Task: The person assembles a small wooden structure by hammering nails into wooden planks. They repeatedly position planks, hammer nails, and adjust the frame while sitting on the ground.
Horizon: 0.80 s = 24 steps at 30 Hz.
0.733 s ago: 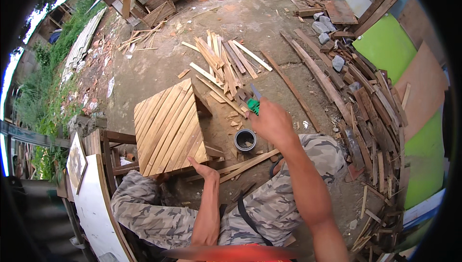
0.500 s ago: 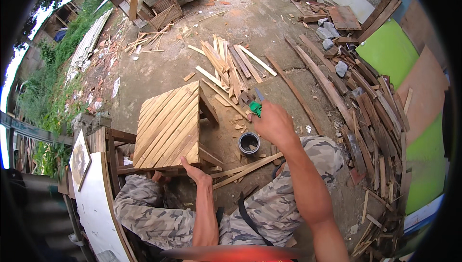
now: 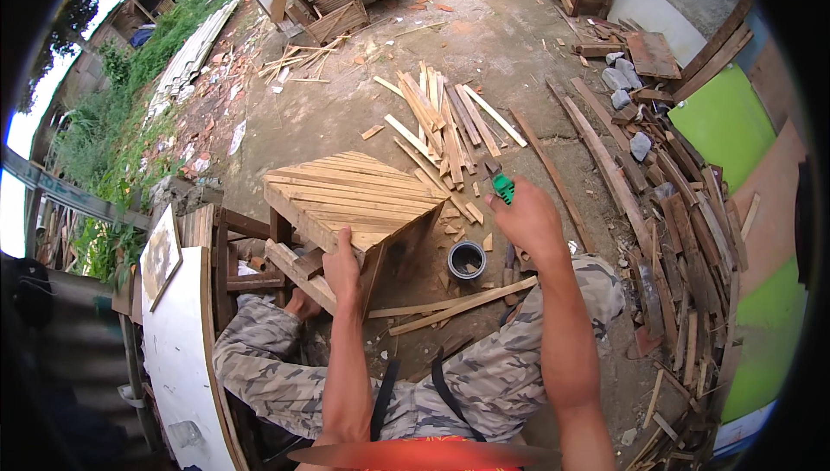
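Note:
A small wooden stool [image 3: 363, 190] with a top of diagonal slats stands tilted in front of me, one corner toward me. My left hand [image 3: 342, 268] grips its near edge, one finger up against the slatted top and the others partly hidden. To the right, my right hand [image 3: 529, 225] is closed around a green-handled tool [image 3: 502, 187] with a short dark flat blade, held above the ground and apart from the stool. A dark round can [image 3: 467, 260] stands open between stool and right hand; its contents are hard to make out.
A heap of thin wood strips [image 3: 445, 121] lies beyond the stool. Long strips [image 3: 462, 307] cross the ground near my knees. Scrap timber [image 3: 683, 220] is piled along the right, beside green panels [image 3: 726, 121]. A white board [image 3: 177, 341] stands at my left.
The stool has turned and tipped, its top now presenting a corner toward me. My left hand has shifted along its edge. My right hand has swung the green-handled tool, so its blade shows differently.

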### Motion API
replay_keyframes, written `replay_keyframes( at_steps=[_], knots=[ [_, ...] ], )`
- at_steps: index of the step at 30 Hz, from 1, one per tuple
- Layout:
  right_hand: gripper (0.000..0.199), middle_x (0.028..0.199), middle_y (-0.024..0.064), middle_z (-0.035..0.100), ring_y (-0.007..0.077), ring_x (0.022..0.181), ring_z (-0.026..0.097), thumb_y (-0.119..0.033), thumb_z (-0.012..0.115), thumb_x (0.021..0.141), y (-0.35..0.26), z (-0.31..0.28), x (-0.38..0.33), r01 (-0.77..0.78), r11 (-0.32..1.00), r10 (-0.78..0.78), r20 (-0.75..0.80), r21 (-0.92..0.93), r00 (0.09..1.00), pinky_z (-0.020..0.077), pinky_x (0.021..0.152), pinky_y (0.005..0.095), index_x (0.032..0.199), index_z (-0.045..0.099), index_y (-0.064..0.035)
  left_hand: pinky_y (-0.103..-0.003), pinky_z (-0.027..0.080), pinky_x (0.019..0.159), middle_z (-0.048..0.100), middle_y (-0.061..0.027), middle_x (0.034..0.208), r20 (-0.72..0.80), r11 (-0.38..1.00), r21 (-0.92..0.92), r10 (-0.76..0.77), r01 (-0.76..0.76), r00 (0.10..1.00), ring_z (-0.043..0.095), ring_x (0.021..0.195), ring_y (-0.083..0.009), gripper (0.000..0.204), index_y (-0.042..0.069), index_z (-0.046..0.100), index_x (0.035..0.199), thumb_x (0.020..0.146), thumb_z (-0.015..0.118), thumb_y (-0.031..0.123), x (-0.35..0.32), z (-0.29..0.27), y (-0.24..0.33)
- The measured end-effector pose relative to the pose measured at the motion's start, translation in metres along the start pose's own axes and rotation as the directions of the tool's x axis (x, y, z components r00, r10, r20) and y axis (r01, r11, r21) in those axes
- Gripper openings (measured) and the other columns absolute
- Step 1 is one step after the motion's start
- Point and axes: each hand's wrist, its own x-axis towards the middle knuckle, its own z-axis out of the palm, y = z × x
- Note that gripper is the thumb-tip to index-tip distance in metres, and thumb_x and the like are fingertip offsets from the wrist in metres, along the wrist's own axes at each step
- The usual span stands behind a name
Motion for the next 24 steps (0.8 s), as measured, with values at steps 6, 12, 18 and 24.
replay_keyframes(
  at_steps=[6,12,18,24],
  knots=[
    [0.041,0.091,0.0306,0.067,0.0480,0.091,0.065,-0.032,0.073,0.087,0.008,0.000,-0.012,0.035,0.999,-0.035,0.033,0.019,0.999,0.0497,0.081,0.0523,0.100,0.065,0.0053,-0.045,0.040,0.106,0.058,-0.0337,0.131,-0.017,0.851,0.524,-0.010,0.018,1.000,0.058,0.123,-0.0423,0.101,-0.014,0.046,0.136,0.084,0.059,0.072,0.013,0.074,0.029],
    [0.041,0.095,0.0303,0.068,0.0485,0.094,0.065,-0.032,0.072,0.088,0.019,-0.015,-0.019,0.039,0.999,-0.038,-0.012,0.031,0.999,0.0498,0.082,0.0534,0.102,0.063,0.0061,-0.048,0.044,0.105,0.060,-0.0383,0.122,0.319,0.665,0.694,0.060,-0.277,0.946,0.059,0.118,-0.0484,0.103,-0.012,0.052,0.126,0.084,0.047,0.082,0.033,0.109,0.028],
    [0.040,0.094,0.0302,0.068,0.0489,0.093,0.065,-0.030,0.070,0.089,0.028,-0.028,-0.025,-0.026,0.998,0.028,-0.043,0.052,0.999,0.0492,0.081,0.0536,0.103,0.061,0.0060,-0.050,0.048,0.099,0.064,-0.0365,0.116,0.561,0.517,0.721,-0.046,-0.461,0.826,0.062,0.114,-0.0473,0.114,-0.015,0.052,0.124,0.078,0.047,0.090,0.053,0.112,0.040],
    [0.038,0.091,0.0304,0.068,0.0489,0.091,0.064,-0.029,0.071,0.088,0.031,-0.029,-0.027,-0.002,0.998,0.005,-0.055,0.059,0.998,0.0482,0.079,0.0546,0.101,0.061,0.0054,-0.048,0.057,0.073,0.071,-0.0233,0.089,0.618,0.239,0.727,0.180,-0.644,0.765,0.072,0.085,-0.0398,0.076,-0.004,0.058,0.103,0.075,0.075,0.065,0.025,0.095,0.016]
  ],
)
